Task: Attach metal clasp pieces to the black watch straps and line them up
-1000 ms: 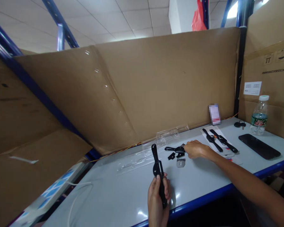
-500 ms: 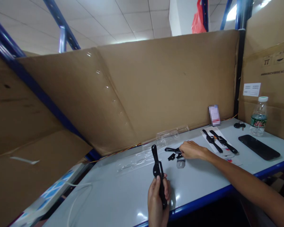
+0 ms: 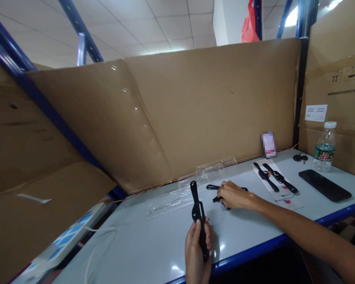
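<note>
My left hand [image 3: 193, 246] is closed around the lower handle of a black spokeshave [image 3: 197, 211], held upright above the table's front edge. My right hand [image 3: 234, 195] reaches down over some loose parts, its fingers curled together with their tips hidden. Behind it lies another black spokeshave [image 3: 213, 187], partly covered by the hand, with both handle ends showing. Beside the fingertips is a small black part [image 3: 216, 199]. A grey metal blade [image 3: 224, 207] shows in part below the right hand.
Two more spokeshaves [image 3: 279, 178] lie on printed cards at the right. Beyond are a black phone [image 3: 324, 185], keys [image 3: 300, 157], a water bottle [image 3: 324, 154] and a propped, blurred screen [image 3: 268, 144]. Clear plastic packaging [image 3: 170, 202] lies along the cardboard wall [image 3: 213, 106].
My right hand has moved slightly left and towards me, from the spokeshave on the table onto the small parts and blade. My left hand holds its spokeshave much as before.
</note>
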Available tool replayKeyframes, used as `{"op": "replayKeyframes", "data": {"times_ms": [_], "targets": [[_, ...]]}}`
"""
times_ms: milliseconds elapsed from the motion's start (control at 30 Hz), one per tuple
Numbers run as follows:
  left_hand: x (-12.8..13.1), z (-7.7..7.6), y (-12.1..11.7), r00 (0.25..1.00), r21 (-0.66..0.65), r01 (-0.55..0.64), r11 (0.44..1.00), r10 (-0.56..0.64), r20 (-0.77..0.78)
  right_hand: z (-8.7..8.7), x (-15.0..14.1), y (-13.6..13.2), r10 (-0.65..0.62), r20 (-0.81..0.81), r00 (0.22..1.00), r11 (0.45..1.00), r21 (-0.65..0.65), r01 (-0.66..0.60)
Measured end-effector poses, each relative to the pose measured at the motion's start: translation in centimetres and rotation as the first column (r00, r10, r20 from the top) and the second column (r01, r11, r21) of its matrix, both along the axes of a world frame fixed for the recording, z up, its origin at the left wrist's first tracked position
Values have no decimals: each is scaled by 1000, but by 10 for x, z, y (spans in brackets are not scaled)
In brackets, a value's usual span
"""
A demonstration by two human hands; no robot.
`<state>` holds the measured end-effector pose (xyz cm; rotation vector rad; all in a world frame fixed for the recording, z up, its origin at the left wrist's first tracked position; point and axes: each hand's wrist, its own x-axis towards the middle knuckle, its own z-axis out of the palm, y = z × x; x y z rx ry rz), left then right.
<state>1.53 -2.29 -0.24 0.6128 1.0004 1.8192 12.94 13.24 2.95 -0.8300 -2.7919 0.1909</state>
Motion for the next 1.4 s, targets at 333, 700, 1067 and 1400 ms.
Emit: {"op": "replayKeyframes", "data": {"times_ms": [333, 700, 1067, 1400], "targets": [[-1, 0, 0, 1000, -3, -11, 1000, 11, 1, -9, -8, -3, -80, -32, 996, 996, 47, 82], [0, 1, -1, 1000, -13, -19, 1000, 19, 12, 15, 1, 8, -309, -58, 949, 946, 89, 313], [1, 3, -2, 999, 15, -21, 1000, 20, 44, 37, 31, 11, -254, 226, 941, 966, 8, 258], [0, 4, -2, 1000, -10, 14, 1000, -14, -10, 27, 24, 10, -174, 306, 936, 981, -31, 192]]}}
